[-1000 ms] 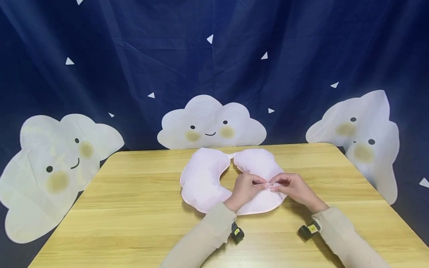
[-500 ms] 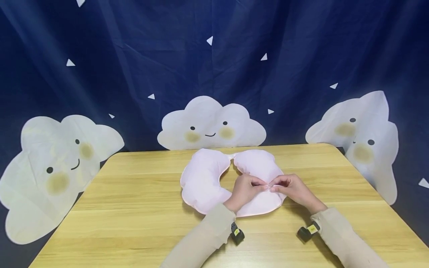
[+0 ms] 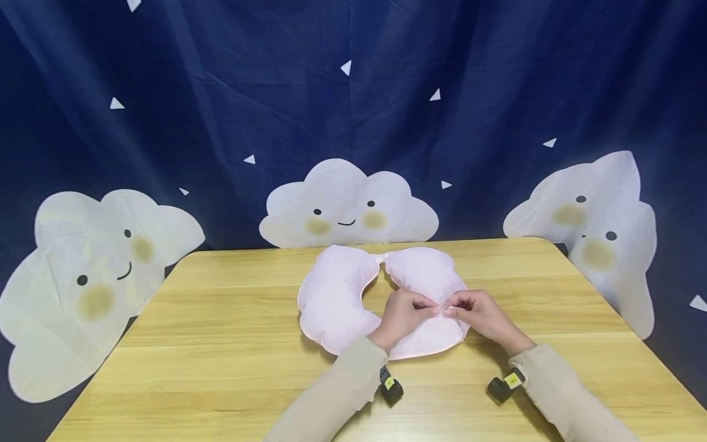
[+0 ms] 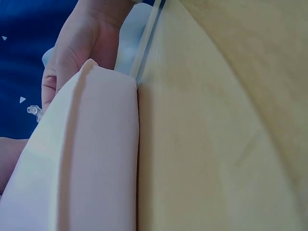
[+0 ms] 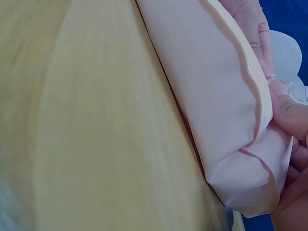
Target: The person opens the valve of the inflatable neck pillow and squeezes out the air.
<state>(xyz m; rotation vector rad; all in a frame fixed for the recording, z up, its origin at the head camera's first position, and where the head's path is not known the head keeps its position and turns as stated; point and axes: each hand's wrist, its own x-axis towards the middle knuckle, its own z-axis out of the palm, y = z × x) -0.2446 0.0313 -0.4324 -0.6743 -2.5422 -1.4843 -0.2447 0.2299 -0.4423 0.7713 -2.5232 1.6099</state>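
A pale pink U-shaped inflatable neck pillow [image 3: 334, 301] lies puffed up on the table, its opening towards the back. On its right front part my left hand [image 3: 402, 318] pinches the pillow's surface between thumb and fingertips, right beside a small clear plastic air valve [image 4: 34, 111]. My right hand [image 3: 485, 316] meets it from the other side, thumb and fingers pinching at the valve. In the right wrist view the right thumb [image 5: 289, 109] presses close against the clear plastic. The fingertips cover much of the valve in the head view.
Wood-patterned tabletop [image 3: 193, 325] surrounds the pillow. A short pale strap [image 3: 381, 258] bridges the pillow's two ends. Behind the table hangs a dark blue curtain [image 3: 298, 110] with printed clouds. A black wrist camera [image 3: 391, 391] sits under the left cuff, another camera [image 3: 501, 389] under the right.
My right hand has shifted slightly left and down, its fingertips closer to the left ones. The left hand stays pinching in nearly the same spot, and the pillow has barely moved.
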